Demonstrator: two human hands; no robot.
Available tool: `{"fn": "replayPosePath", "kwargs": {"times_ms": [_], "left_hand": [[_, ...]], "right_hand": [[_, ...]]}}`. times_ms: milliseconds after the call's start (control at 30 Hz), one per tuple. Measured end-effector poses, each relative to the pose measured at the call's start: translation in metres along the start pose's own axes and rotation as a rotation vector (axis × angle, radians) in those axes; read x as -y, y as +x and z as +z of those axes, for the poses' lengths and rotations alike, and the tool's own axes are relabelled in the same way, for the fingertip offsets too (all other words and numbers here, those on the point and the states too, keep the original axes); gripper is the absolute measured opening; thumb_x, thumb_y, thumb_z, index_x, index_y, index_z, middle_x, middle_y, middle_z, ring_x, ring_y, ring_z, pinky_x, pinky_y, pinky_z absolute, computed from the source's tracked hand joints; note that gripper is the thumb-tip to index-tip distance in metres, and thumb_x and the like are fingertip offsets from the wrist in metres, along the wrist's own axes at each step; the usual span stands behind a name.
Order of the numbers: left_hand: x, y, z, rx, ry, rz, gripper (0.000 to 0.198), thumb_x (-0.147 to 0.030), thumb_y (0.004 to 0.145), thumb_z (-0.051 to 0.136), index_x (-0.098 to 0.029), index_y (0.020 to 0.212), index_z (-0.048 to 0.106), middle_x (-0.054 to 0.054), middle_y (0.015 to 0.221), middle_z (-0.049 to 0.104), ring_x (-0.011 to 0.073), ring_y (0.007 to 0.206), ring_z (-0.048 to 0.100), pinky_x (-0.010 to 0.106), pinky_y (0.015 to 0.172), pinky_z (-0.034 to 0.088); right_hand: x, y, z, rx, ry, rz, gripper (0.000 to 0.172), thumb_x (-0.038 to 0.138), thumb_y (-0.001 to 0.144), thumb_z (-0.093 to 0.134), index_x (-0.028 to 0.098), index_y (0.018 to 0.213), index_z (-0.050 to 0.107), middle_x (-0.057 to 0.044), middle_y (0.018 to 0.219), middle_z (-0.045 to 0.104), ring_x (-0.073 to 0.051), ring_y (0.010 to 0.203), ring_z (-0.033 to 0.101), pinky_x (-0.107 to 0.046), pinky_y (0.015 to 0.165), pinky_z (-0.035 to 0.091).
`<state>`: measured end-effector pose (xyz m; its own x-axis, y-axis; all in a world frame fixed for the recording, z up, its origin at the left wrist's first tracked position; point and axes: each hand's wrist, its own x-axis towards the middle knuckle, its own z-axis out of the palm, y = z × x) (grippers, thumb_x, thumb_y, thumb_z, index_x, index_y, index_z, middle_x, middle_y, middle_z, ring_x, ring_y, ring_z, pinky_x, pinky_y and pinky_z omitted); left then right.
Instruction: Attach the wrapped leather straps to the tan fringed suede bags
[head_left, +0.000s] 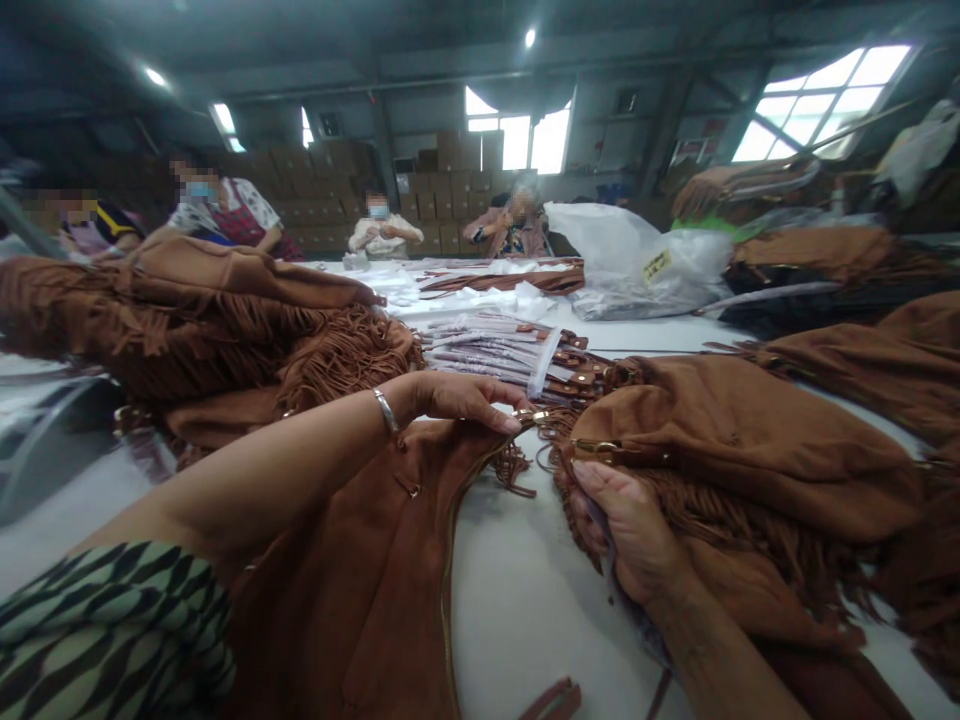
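My left hand (469,400), with fingers pinched together, grips the top corner of a brown suede bag (367,560) beside its gold metal fitting. The bag lies half flat below that forearm, its zipper edge running down toward me. My right hand (630,525) is closed around a brown strap wrapped in thin plastic (604,520), which trails down along the wrist. Just right of the fitting, the strap's end is close to a fringed brown bag (750,430), and exactly where the two meet is hard to tell.
A bundle of plastic-wrapped straps (510,350) lies on the white table (517,600) ahead. Fringed bags are piled at left (225,320). A large clear plastic bag (637,265) stands farther back. Several people sit across the table, before stacked cartons (330,180). A loose strap piece (551,700) lies near me.
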<state>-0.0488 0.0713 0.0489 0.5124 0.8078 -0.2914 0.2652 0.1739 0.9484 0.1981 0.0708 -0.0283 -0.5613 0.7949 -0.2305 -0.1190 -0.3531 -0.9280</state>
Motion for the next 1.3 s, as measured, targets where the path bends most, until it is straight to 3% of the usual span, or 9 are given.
{"fn": "replayPosePath", "kwargs": {"times_ms": [133, 200, 333, 433, 533, 733, 1033, 1167, 1300], "left_hand": [[0.001, -0.016, 0.012, 0.012, -0.147, 0.103, 0.039, -0.037, 0.069, 0.076, -0.016, 0.091, 0.051, 0.006, 0.094, 0.065, 0.0153, 0.082, 0.06, 0.027, 0.073, 0.046], [0.005, -0.02, 0.027, -0.048, -0.183, 0.154, 0.042, -0.038, 0.069, 0.076, -0.017, 0.089, 0.047, 0.005, 0.087, 0.064, 0.0163, 0.079, 0.061, 0.028, 0.072, 0.047], [0.03, -0.011, 0.069, -0.379, 0.08, 0.169, 0.039, -0.034, 0.065, 0.077, -0.017, 0.081, 0.046, -0.007, 0.065, 0.049, 0.0061, 0.056, 0.044, 0.018, 0.053, 0.035], [0.049, 0.005, 0.097, -0.639, 0.256, 0.146, 0.039, -0.034, 0.063, 0.078, -0.017, 0.079, 0.046, -0.007, 0.064, 0.05, 0.0068, 0.059, 0.044, 0.019, 0.054, 0.032], [0.06, 0.015, 0.109, -0.772, 0.301, 0.142, 0.039, -0.033, 0.063, 0.078, -0.018, 0.079, 0.046, -0.006, 0.067, 0.053, 0.0086, 0.061, 0.047, 0.02, 0.056, 0.034], [0.069, 0.017, 0.1, -0.765, 0.237, 0.229, 0.036, -0.035, 0.065, 0.076, -0.017, 0.081, 0.049, -0.005, 0.07, 0.055, 0.0093, 0.063, 0.048, 0.022, 0.058, 0.038], [0.073, 0.019, 0.087, -0.72, 0.256, 0.249, 0.028, -0.024, 0.069, 0.07, -0.016, 0.086, 0.049, -0.001, 0.081, 0.055, 0.0109, 0.073, 0.05, 0.023, 0.064, 0.039], [0.069, 0.018, 0.086, -0.704, 0.313, 0.217, 0.024, -0.023, 0.07, 0.067, -0.017, 0.083, 0.048, -0.003, 0.076, 0.054, 0.0103, 0.069, 0.049, 0.023, 0.061, 0.037], [0.067, 0.018, 0.089, -0.754, 0.32, 0.173, 0.025, -0.03, 0.071, 0.067, -0.017, 0.08, 0.048, -0.005, 0.069, 0.053, 0.0096, 0.063, 0.048, 0.022, 0.057, 0.034]], "right_hand": [[0.004, -0.002, 0.001, 0.005, 0.043, -0.02, 0.038, 0.05, 0.069, 0.072, 0.016, 0.073, 0.055, 0.009, 0.047, 0.042, 0.0, 0.03, 0.026, -0.012, 0.029, 0.018], [0.011, -0.009, 0.002, 0.01, 0.064, -0.071, 0.038, 0.05, 0.068, 0.073, 0.016, 0.073, 0.057, 0.008, 0.047, 0.041, 0.0, 0.031, 0.026, -0.012, 0.029, 0.019], [0.025, -0.027, 0.008, -0.023, 0.045, -0.273, 0.032, 0.045, 0.073, 0.072, 0.017, 0.071, 0.058, 0.006, 0.048, 0.043, -0.002, 0.036, 0.029, -0.012, 0.032, 0.021], [0.021, -0.03, 0.014, -0.066, -0.073, -0.355, 0.026, 0.041, 0.08, 0.066, 0.018, 0.073, 0.059, 0.005, 0.051, 0.046, -0.003, 0.039, 0.032, -0.014, 0.034, 0.022], [0.005, -0.02, 0.017, -0.114, -0.245, -0.347, 0.025, 0.041, 0.083, 0.063, 0.017, 0.08, 0.062, 0.005, 0.053, 0.046, -0.004, 0.041, 0.034, -0.016, 0.037, 0.025], [-0.017, -0.004, 0.019, -0.162, -0.324, -0.192, 0.03, 0.044, 0.082, 0.062, 0.015, 0.075, 0.061, 0.005, 0.05, 0.046, -0.004, 0.038, 0.032, -0.016, 0.035, 0.022], [-0.005, 0.009, 0.009, -0.121, 0.035, 0.123, 0.025, 0.038, 0.072, 0.072, 0.016, 0.076, 0.06, 0.007, 0.047, 0.042, -0.002, 0.034, 0.03, -0.014, 0.031, 0.022], [-0.004, 0.01, 0.01, -0.089, 0.086, 0.161, 0.03, 0.04, 0.071, 0.075, 0.014, 0.078, 0.062, 0.008, 0.049, 0.039, -0.002, 0.034, 0.03, -0.013, 0.031, 0.023], [-0.009, 0.009, 0.016, -0.115, 0.066, 0.133, 0.03, 0.027, 0.061, 0.082, 0.015, 0.077, 0.06, 0.009, 0.05, 0.039, -0.002, 0.035, 0.031, -0.012, 0.03, 0.024]]}}
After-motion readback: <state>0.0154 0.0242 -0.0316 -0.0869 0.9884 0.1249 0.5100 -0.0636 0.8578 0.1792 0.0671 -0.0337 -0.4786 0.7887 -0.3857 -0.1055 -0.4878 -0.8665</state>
